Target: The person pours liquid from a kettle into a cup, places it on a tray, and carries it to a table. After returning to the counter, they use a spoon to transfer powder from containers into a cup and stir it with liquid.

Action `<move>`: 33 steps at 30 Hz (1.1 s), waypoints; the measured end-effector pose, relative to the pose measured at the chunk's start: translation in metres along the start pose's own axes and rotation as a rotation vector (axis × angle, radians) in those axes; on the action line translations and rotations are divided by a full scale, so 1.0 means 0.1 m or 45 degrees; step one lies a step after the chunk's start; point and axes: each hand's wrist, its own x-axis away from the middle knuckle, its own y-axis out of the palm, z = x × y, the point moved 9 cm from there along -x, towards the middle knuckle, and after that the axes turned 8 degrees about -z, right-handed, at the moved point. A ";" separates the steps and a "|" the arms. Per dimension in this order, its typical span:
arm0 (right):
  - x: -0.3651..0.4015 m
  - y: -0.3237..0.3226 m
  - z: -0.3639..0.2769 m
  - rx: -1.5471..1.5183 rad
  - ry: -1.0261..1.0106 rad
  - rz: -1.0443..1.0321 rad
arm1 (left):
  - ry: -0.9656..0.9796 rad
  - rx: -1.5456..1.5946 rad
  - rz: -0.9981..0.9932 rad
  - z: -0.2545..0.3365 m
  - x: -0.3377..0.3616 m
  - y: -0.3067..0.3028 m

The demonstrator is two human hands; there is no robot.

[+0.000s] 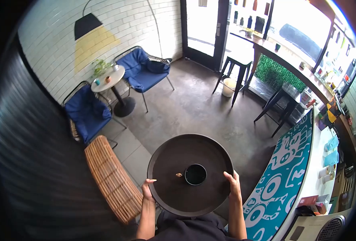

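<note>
Both hands hold a round dark brown tray [168,158] level in front of my body. My left hand [147,189] grips its left rim, thumb on top and fingers underneath. On the opposite side, my right hand [233,184] is closed on the right rim in the same way. A black cup [195,174] with a dark inside stands near the tray's middle. Touching or just beside the cup's left side lies a small tan-brown piece [179,174], too small to name.
A woven bench [111,178] stands to the left, with blue-cushioned chairs [85,114] and a small round table [115,76] beyond. Black stools [238,62] line the window counter [282,52]. A teal patterned counter [280,176] runs along my right. A glass door [204,32] is at the back.
</note>
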 end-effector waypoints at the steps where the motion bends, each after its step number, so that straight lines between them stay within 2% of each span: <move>1: -0.16 -0.06 0.04 0.034 -0.005 0.012 | -0.029 -0.032 0.001 0.03 -0.19 0.07; 10: -1.43 0.28 -0.44 0.001 -0.132 0.229 | -0.114 -0.180 -0.087 0.57 -1.92 0.92; 14: -1.81 0.21 -0.53 -0.042 -0.103 0.397 | -0.349 -0.156 -0.226 0.58 -2.73 1.35; 16: -2.02 0.22 -0.64 -0.078 -0.118 0.437 | -0.361 -0.210 -0.297 0.59 -3.03 1.70; 18: -2.26 0.13 -0.72 -0.096 -0.141 0.536 | -0.302 -0.270 -0.247 0.62 -3.43 1.88; 22: -2.81 -0.11 -0.96 -0.026 -0.197 0.600 | -0.435 -0.215 -0.373 0.42 -4.09 2.44; 24: -3.18 -0.22 -1.16 0.048 -0.242 0.620 | -0.475 -0.033 -0.377 0.30 -4.51 2.64; 28: -3.94 -0.43 -1.60 0.119 -0.276 0.633 | -0.434 -0.138 -0.458 0.16 -5.23 3.14; 29: -3.95 -0.51 -1.69 0.095 -0.189 0.874 | -0.465 -0.070 -0.466 0.09 -5.38 3.19; 30: -4.14 -0.61 -1.72 0.088 -0.191 0.873 | -0.493 0.003 -0.486 0.05 -5.57 3.29; 32: -4.67 -0.77 -1.85 0.074 -0.276 0.618 | -0.477 0.045 -0.473 0.01 -5.89 3.61; 33: -4.75 -0.72 -2.09 0.103 -0.268 0.770 | -0.472 0.081 -0.433 -0.01 -5.97 3.71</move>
